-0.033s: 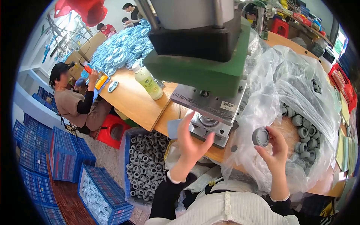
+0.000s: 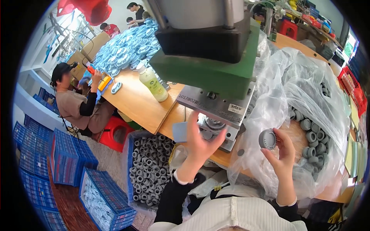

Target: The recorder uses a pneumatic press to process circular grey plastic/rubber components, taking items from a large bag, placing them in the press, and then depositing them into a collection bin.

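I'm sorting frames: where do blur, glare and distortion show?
Head view, centre: left hand looks slightly soft. Head view, right: gray cap in the right hand clearer, whitish glints on clear plastic. Head view, left: blue crates warped toward the rim.

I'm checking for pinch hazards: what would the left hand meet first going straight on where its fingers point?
Probably the upper plate: its lower edge lies directly ahead of the left hand in the picture. Depth is unclear, though, so the hand might pass beneath it.

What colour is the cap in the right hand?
Grey; the cap in the right hand shows best in the head view.
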A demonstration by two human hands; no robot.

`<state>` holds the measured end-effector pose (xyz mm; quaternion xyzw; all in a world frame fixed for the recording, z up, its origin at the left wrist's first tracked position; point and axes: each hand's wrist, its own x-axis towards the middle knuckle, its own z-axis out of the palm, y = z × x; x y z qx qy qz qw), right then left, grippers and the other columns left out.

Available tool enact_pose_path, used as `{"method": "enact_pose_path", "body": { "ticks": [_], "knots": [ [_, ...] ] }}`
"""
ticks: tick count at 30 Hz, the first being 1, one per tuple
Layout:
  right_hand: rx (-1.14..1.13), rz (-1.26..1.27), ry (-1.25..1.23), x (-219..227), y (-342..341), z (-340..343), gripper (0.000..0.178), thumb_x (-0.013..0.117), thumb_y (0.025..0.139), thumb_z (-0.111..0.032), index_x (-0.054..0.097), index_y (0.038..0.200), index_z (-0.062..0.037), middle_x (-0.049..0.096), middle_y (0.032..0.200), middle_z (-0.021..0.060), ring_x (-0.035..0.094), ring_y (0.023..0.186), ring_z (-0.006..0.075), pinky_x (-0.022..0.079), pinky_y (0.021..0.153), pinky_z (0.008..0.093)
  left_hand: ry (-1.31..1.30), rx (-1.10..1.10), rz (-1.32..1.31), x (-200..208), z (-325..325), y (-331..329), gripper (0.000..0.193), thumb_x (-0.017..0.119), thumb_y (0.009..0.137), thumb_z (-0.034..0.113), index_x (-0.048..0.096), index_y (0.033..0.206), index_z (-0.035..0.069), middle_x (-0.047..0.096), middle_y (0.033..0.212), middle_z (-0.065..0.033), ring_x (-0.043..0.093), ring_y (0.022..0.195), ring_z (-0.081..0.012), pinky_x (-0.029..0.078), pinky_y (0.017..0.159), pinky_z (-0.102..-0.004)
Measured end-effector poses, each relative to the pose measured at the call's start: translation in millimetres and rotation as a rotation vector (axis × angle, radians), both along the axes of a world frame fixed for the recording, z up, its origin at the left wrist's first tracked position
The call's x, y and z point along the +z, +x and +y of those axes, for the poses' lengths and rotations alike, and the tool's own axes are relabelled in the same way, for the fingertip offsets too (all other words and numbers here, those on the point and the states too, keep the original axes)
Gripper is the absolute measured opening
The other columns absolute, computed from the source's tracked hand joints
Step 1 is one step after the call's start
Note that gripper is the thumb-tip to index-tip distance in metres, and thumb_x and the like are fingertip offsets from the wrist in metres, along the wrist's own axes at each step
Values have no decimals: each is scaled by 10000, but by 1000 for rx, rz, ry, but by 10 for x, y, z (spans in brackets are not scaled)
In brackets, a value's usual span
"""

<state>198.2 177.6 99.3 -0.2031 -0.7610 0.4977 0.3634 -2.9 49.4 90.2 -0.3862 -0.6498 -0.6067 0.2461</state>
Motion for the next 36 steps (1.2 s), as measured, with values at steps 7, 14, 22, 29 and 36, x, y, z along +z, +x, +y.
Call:
{"method": "enact_pose_path", "body": {
  "ticks": [7, 14, 22, 29, 36],
  "knots": [
    [69, 49, 42, 52, -327, -85, 587, 766, 676, -25, 515, 1204, 20, 556, 1153, 124, 567, 1037, 192, 465, 871, 309, -58, -106, -197, 23, 398, -130, 424, 780, 626, 138, 580, 978, 10, 616, 867, -124, 599, 814, -317, 463, 756, -370],
    [183, -92, 161, 64, -755, -225, 526, 790, 670, -89, 558, 1126, 32, 641, 960, 188, 639, 834, 270, 506, 753, 318, -149, 115, -162, -243, 114, -69, 352, 734, 712, 84, 574, 1018, 15, 612, 934, -119, 589, 900, -276, 462, 789, -347],
    [191, -172, 27, 101, -1176, -267, 388, 772, 698, -139, 597, 1013, 5, 638, 826, 161, 628, 744, 285, 500, 661, 342, -406, 1044, -293, -1386, -1993, -359, 782, 772, 728, 263, 366, 1331, -27, 396, 1357, -220, 318, 1293, -373, 275, 1048, -460],
    [203, -66, 177, -48, -1124, 34, 349, 728, 707, -114, 598, 1011, -2, 614, 911, 214, 585, 863, 395, 482, 748, 424, -512, 499, -159, -1178, -995, -694, 461, 625, 851, 172, 485, 1250, -11, 451, 1333, -196, 329, 1291, -408, 268, 1053, -471],
    [-297, -157, 145, -393, -381, 533, 245, 540, 763, 37, 623, 988, -14, 651, 956, 121, 633, 874, 235, 497, 761, 323, -797, 321, -62, -1280, -868, -1177, 233, 521, 866, 119, 609, 1037, -13, 606, 1051, -217, 547, 1050, -392, 425, 914, -449]
  ]
}}
